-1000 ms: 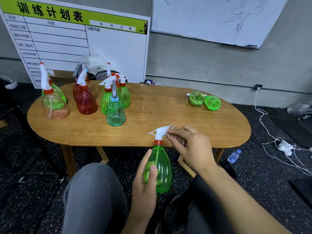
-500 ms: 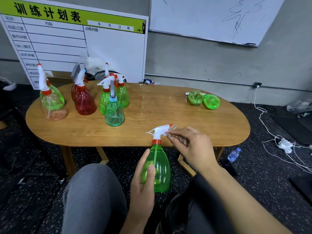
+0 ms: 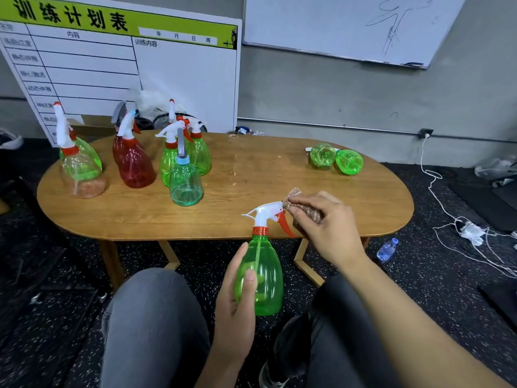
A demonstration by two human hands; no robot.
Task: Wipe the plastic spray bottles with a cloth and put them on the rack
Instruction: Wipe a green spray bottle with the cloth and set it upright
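The left hand [image 3: 237, 312] holds a green spray bottle [image 3: 261, 273] upright in front of the knees, just before the near edge of the wooden table [image 3: 251, 175]; its fingers are curled around the belly of the bottle and the thumb lies on the front. The right hand [image 3: 324, 222] pinches a small brownish cloth [image 3: 303, 205] with curled fingers and presses it to the nozzle end of the white spray head [image 3: 264, 212]. I judge that the wiping of this bottle is in progress at the head.

On the left part of the table stands a group of bottles: a clear one [image 3: 81, 169], a red one [image 3: 134, 161], several green ones [image 3: 186, 180]. Two green bottles [image 3: 335, 161] lie on their sides at the far right. Which of them are already wiped, I cannot tell. No rack is visible, so much of the task seems left.
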